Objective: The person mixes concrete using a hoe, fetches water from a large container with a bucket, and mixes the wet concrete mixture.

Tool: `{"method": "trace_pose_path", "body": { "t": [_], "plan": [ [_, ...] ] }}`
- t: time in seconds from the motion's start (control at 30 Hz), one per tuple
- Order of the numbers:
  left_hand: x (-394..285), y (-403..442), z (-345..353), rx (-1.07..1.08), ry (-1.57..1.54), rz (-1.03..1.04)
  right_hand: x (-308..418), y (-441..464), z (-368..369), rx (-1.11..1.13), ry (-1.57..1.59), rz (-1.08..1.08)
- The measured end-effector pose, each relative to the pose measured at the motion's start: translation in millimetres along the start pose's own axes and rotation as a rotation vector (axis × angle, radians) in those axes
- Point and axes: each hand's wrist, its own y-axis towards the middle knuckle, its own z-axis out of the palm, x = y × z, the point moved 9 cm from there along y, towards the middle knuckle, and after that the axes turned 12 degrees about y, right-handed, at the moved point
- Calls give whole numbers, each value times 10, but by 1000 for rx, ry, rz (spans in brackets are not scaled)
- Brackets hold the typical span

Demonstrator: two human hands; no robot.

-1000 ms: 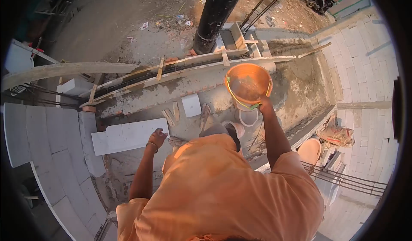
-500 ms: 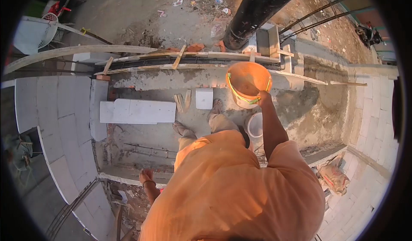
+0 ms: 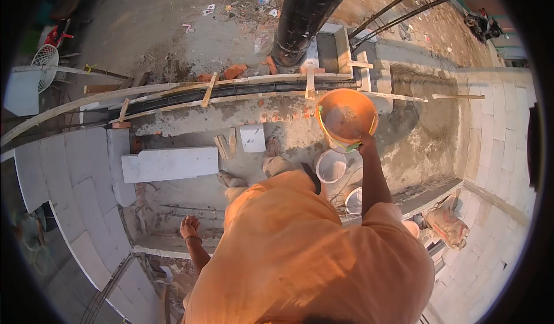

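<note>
My right hand [image 3: 367,142] is closed on the near rim or handle of an orange bucket [image 3: 348,113], held out in front of me. The bucket tilts so that its inside faces me, and my fingers are partly hidden against it. Below it on the floor stands a white bucket [image 3: 331,167], with another pale bucket [image 3: 354,199] partly behind my right arm. Off to the left, my left hand [image 3: 189,227] hangs over the low concrete ledge with loosely bent fingers apart, holding nothing.
White blocks [image 3: 171,164] and a square block [image 3: 252,137] lie on the floor by my feet. Wooden formwork [image 3: 242,84] with rebar runs across, beside a black column [image 3: 300,23]. Block walls [image 3: 86,185] flank both sides; a sack [image 3: 448,227] lies right.
The bucket in my right hand has moved slightly right and down. My view has shifted, bringing another pale bucket into sight. My left hand's fingers have spread a little.
</note>
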Motion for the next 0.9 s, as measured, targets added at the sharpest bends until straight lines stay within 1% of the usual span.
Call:
{"method": "trace_pose_path", "body": {
  "t": [0.1, 0.13, 0.23, 0.33, 0.43, 0.53, 0.63, 0.73, 0.83, 0.9],
  "plan": [
    [-105, -171, 49, -29, 62, -17, 161, 443, -64, -115, -187, -25],
    [-105, -182, 112, 7, 80, -20, 223, 564, -72, -157, -264, -31],
    [-145, -292, 401, 110, 177, -21, 350, 911, -29, -98, -344, 18],
    [-317, -398, 724, 211, 360, -1, 330, 1564, -338, -91, -420, 8],
    [-636, -484, 888, 292, 464, 134, 396, 1205, -264, -111, -331, -36],
    [-849, -470, 841, 258, 451, 191, 365, 602, -171, 44, -58, 29],
    [-904, -400, 680, 223, 394, 188, -48, 570, -659, -90, 326, 167],
    [-818, -341, 515, 224, 397, 171, -281, 226, -866, -117, 511, 53],
    [-492, -143, 383, 262, 375, 72, -449, -155, -936, -91, 554, -1],
    [-313, -8, 334, 288, 420, 44, -554, -343, -915, -27, 523, -31]
  ]
}}
